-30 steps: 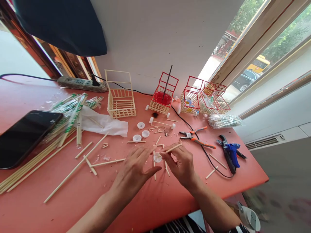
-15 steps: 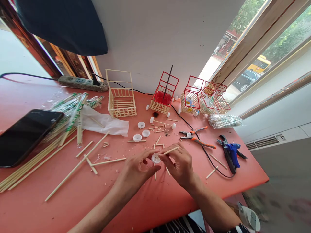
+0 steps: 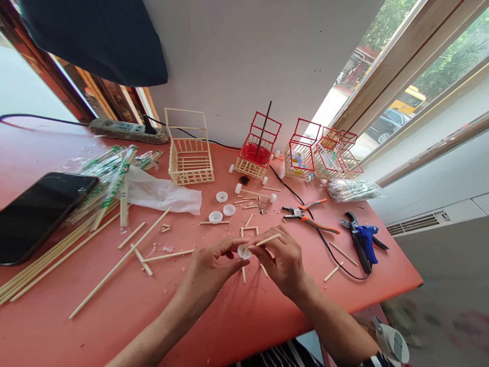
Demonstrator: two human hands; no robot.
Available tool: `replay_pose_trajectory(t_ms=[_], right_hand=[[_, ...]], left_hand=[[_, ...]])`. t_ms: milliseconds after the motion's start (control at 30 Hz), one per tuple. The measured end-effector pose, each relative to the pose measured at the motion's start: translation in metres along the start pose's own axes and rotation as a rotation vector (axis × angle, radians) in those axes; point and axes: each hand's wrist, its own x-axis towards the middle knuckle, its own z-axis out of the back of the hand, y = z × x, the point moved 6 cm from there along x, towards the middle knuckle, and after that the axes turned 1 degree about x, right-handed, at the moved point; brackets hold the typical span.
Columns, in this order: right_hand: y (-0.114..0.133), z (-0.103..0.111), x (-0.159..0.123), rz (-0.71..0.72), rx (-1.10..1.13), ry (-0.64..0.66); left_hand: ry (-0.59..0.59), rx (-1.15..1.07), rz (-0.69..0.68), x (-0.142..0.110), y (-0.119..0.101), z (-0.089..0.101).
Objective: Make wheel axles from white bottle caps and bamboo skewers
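My left hand (image 3: 217, 265) is closed on a white bottle cap (image 3: 244, 251), pinching its rim between thumb and fingers. The cap's hollow side faces up toward me. In my right hand (image 3: 280, 255) is a short wooden stick (image 3: 268, 239), gripped between thumb and fingers. One end of the stick lies close to the cap; whether it touches is hidden by my fingertips. Beneath both hands a small wooden stick frame (image 3: 250, 229) lies on the table. More white bottle caps (image 3: 216, 217) rest just beyond my left hand, beside an axle stick with a cap on each end (image 3: 255, 194).
Small stick carts, one plain (image 3: 191, 163) and others with red frames (image 3: 256, 148), line the wall. Pliers (image 3: 305, 216), cutters (image 3: 357, 244) and a blue glue gun (image 3: 367, 242) lie right. Left are wrapped chopsticks (image 3: 114, 178), long sticks (image 3: 118, 265) and a phone (image 3: 46, 214).
My left hand and the cap shift very slightly to the left. The right hand keeps its grip on the stick almost unmoved.
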Motion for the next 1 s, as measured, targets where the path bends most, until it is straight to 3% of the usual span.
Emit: replay_pose_trajectory(t_ms=[467, 800, 900, 1000], right_hand=[[-0.001, -0.002, 0.002, -0.007, 0.0, 0.03], [-0.01, 0.01, 0.006, -0.067, -0.062, 0.044], [-0.013, 0.016, 0.016, -0.075, -0.057, 0.089], [0.014, 0.018, 0.004, -0.015, 0.023, 0.235]], left_hand=[[0.028, 0.049, -0.015, 0.001, 0.008, -0.001], [-0.098, 0.095, -0.021, 0.006, 0.011, 0.016], [-0.111, 0.054, -0.029, 0.008, 0.011, 0.018], [-0.115, 0.02, -0.038, 0.01, 0.013, 0.02]])
